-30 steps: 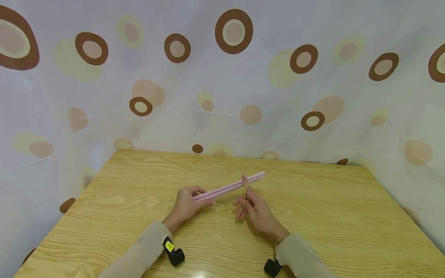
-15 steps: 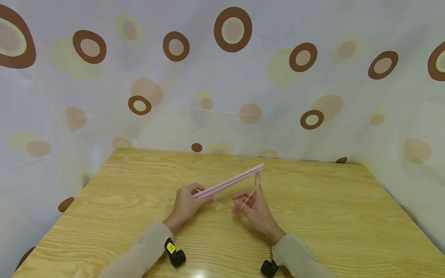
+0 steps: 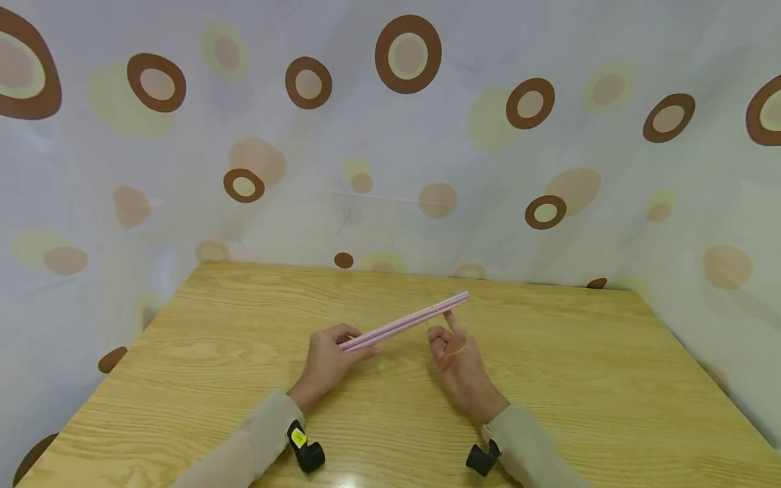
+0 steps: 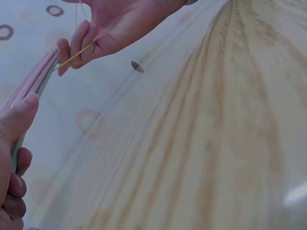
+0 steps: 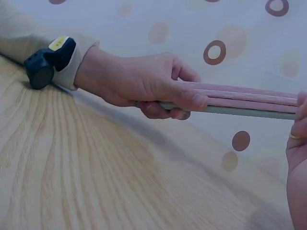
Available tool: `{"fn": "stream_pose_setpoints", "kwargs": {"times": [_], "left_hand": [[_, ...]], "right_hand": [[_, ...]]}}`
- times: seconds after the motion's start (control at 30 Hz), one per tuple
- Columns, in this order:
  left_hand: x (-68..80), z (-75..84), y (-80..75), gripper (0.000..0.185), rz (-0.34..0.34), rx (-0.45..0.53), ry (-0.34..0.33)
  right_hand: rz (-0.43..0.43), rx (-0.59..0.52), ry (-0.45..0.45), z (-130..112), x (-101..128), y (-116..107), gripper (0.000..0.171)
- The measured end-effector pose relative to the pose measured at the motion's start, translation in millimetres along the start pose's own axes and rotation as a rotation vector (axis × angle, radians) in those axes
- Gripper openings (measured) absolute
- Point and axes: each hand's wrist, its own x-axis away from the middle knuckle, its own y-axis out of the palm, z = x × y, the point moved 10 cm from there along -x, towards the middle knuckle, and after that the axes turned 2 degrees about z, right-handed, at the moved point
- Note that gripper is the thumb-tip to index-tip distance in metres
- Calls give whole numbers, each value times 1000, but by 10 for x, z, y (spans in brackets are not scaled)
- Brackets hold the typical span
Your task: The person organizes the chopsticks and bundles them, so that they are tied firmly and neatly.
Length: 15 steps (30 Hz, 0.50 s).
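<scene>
Two hands share the work over the middle of the wooden table (image 3: pixel 549 379): the left hand (image 3: pixel 326 359) is curled round the near end of a bundle of pink sticks (image 3: pixel 405 320), thumb pressed on top and the other fingers wrapped beneath, as the right wrist view shows plainly, while the bundle runs from that grip out toward two o'clock, lifted clear of the wood. The right hand (image 3: pixel 457 359) sits just under the far part of the bundle with its forefinger raised against the sticks and a thin yellow rubber band (image 3: pixel 454 352) hooked over its fingers, which bend round the band; the left wrist view shows the band stretched from those fingers to the sticks. To do this well, I judge the left grip should hold the sticks flush and level so none slides out, and the right fingers should keep the band taut and work near the tip without letting it snap off. For room, the table's far edge lies at twelve o'clock, near the bundle's tip, with the spotted curtain (image 3: pixel 390 135) hanging close behind it; open wood lies at three o'clock and nine o'clock, and toward six o'clock past both sleeves.
</scene>
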Motion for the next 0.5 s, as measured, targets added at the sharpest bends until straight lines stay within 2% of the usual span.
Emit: {"fn": "stream_pose_setpoints", "kwargs": {"times": [0.07, 0.2, 0.3, 0.5], "left_hand": [[1, 13, 4, 31, -4, -5, 20], [-3, 59, 8, 30, -14, -43, 59], [2, 151, -6, 28, -32, -48, 118], [19, 258, -1, 31, -64, -62, 281]], "right_hand": [[-62, -74, -48, -67, 8, 12, 50], [-192, -183, -80, -164, 30, 40, 67], [-272, -230, -27, -200, 44, 49, 81], [-332, -228, 111, -235, 74, -51, 100]]}}
